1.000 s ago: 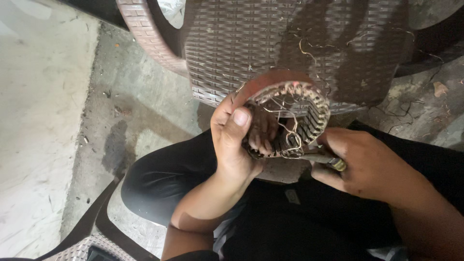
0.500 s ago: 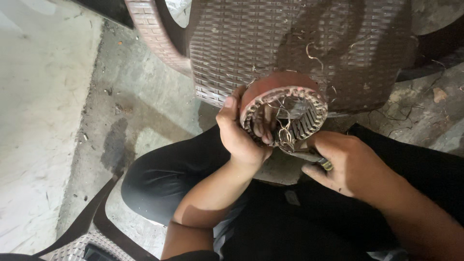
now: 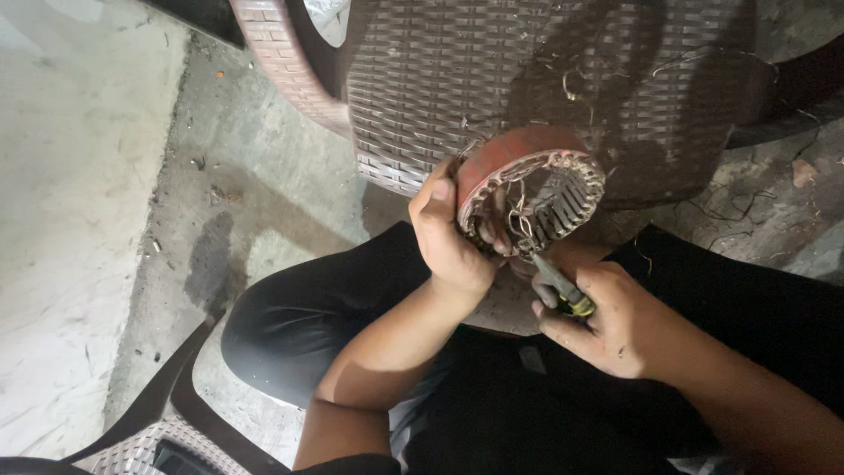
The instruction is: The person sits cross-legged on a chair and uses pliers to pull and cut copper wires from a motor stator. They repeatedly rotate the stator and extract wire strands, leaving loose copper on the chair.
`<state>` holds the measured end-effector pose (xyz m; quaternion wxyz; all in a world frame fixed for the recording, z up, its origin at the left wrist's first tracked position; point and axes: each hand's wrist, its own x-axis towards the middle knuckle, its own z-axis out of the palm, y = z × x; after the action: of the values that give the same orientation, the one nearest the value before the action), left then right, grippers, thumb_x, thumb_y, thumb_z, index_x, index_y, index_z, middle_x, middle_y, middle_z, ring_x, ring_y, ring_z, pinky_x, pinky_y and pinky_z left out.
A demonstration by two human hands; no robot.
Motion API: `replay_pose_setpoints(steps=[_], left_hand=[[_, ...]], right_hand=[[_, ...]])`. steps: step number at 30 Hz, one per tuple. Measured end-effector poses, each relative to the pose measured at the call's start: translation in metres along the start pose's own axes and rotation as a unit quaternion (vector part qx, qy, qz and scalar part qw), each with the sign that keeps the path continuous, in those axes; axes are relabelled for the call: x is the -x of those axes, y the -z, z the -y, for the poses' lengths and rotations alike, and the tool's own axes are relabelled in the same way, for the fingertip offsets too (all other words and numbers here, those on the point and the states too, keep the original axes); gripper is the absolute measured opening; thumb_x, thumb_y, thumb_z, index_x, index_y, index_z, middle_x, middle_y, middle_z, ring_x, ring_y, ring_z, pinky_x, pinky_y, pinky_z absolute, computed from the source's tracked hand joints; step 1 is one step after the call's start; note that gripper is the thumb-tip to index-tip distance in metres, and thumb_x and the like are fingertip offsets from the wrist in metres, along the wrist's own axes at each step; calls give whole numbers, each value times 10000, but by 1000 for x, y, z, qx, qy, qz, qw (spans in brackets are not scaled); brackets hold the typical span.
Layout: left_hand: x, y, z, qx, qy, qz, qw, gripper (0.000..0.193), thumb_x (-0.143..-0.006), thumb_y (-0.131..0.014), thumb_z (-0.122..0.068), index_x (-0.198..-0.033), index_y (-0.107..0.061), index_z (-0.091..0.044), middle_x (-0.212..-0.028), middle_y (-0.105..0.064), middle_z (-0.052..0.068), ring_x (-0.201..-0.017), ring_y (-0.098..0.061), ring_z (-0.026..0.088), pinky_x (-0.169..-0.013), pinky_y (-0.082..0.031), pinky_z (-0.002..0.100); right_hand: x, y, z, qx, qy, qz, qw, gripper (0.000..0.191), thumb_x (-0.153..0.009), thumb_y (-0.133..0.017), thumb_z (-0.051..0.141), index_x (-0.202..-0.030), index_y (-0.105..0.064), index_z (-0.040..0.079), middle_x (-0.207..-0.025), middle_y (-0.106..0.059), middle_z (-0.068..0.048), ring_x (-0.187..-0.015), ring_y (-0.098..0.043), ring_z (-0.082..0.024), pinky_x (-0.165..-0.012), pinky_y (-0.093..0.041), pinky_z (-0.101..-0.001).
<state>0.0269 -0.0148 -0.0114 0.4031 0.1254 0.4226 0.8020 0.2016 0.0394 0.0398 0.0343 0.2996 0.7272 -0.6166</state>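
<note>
Right hand [image 3: 615,321] lowered from stator [image 3: 532,189].

Stator ring [image 3: 527,189] on chair seat [image 3: 422,79], between left hand [image 3: 448,237], right hand [image 3: 607,321].

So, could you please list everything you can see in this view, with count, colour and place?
Motor stator: one, rust-red shell with slotted metal core and loose wire strands, centre, against the chair seat.
Pliers: one, dark handles with yellow, nose at the stator's lower rim.
Woven plastic chair: one, brown, top centre.
Second chair: one, partly seen, bottom left.
Wire scraps: several, thin, on the chair seat.
Concrete floor: grey, stained, left.
Black trousers: the person's legs, bottom.
Left hand: grips the stator's rim.
Right hand: holds the pliers.
</note>
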Motion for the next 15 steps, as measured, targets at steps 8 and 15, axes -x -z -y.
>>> replay_pose_setpoints(steps=[8,15], left_hand=[[2,2,-2,-58,-16,54,997,528,-1091,-414,-405,-1012,-629,72,-779,-645,105,-665,-581,142,-610,-447,280],[10,4,8,-67,-57,47,995,492,-1080,-441,-394,-1014,-621,59,-837,-638,91,-753,-577,146,-679,-444,279]], right_hand=[[8,-7,-7,-159,-13,43,986,198,-895,-725,49,-880,-530,73,-809,-502,-3,-714,-507,-112,-623,-491,-289],[9,-12,-17,-331,-156,67,928,104,-903,-642,68,-961,-555,71,-747,-535,-23,-662,-539,-136,-585,-492,-315]])
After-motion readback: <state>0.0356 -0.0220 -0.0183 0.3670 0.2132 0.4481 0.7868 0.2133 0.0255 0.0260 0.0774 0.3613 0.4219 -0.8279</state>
